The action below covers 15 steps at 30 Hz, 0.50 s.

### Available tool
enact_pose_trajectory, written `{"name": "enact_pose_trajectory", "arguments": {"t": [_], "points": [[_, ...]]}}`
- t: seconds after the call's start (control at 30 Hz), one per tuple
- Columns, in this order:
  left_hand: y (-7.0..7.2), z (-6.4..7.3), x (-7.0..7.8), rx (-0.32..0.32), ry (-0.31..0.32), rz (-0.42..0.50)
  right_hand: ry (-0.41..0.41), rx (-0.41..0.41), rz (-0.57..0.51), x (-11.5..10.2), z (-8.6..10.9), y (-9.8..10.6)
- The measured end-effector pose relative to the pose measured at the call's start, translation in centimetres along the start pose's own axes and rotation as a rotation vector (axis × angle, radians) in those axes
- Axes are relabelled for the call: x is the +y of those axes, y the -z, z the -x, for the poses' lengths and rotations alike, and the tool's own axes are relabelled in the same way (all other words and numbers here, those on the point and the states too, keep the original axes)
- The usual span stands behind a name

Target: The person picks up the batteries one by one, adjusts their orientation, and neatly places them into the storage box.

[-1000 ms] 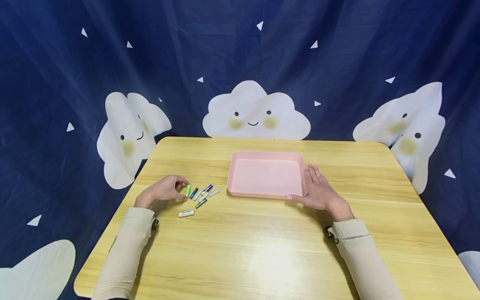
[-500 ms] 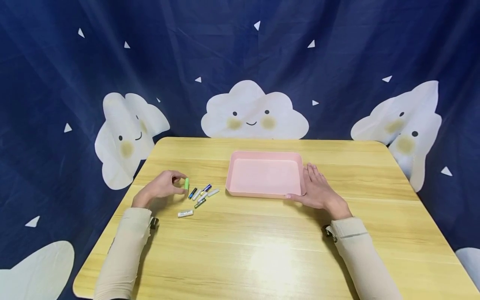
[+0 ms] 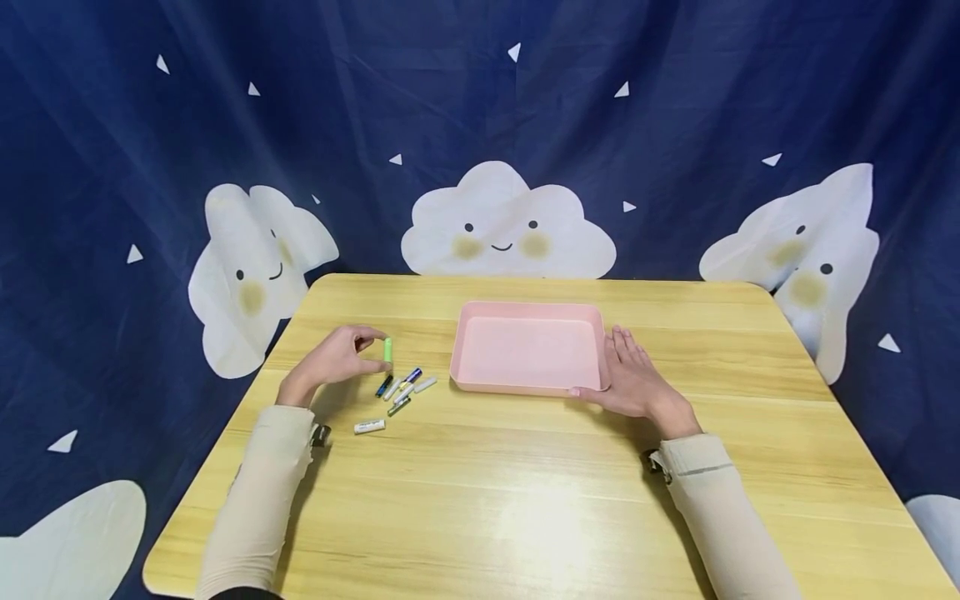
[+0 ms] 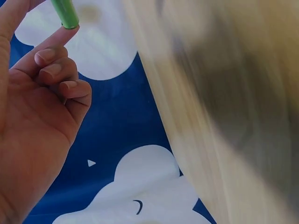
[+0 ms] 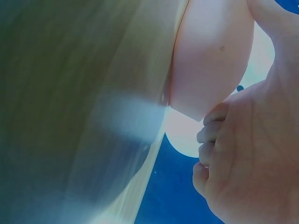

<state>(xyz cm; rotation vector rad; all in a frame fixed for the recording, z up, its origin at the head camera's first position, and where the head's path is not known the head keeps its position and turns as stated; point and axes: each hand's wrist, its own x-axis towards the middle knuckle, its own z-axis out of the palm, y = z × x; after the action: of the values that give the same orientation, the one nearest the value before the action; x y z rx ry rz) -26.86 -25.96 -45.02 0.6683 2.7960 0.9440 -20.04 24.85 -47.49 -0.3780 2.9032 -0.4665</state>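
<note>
My left hand [image 3: 335, 357] pinches a green battery [image 3: 387, 350] by its two ends between thumb and index finger, raised over the table's left side. In the left wrist view the green battery [image 4: 65, 13] shows at the top edge, one end against the index fingertip, the other fingers loosely curled. Just below it in the head view lies a small group of batteries [image 3: 403, 393], white, dark, blue and green. A single white battery [image 3: 370, 427] lies nearer me. Beside the pink tray [image 3: 531, 387], my right hand [image 3: 633, 379] rests with straight fingers along its right wall.
The wooden table [image 3: 480, 500] carries the tray toward its back middle, right of the batteries. A dark blue curtain [image 3: 360, 83] with white clouds hangs behind and around the table.
My left hand has lifted the green battery from beside the group, moving it up and away, then slightly right. My right hand stays at the tray.
</note>
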Motion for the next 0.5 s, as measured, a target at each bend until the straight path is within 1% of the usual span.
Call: {"name": "enact_pose_trajectory", "arguments": {"t": [0.5], "points": [[-0.5, -2.4, 1.7, 0.024, -0.038, 0.114, -0.012, -0.011, 0.007, 0.3, -0.2, -0.2]]}}
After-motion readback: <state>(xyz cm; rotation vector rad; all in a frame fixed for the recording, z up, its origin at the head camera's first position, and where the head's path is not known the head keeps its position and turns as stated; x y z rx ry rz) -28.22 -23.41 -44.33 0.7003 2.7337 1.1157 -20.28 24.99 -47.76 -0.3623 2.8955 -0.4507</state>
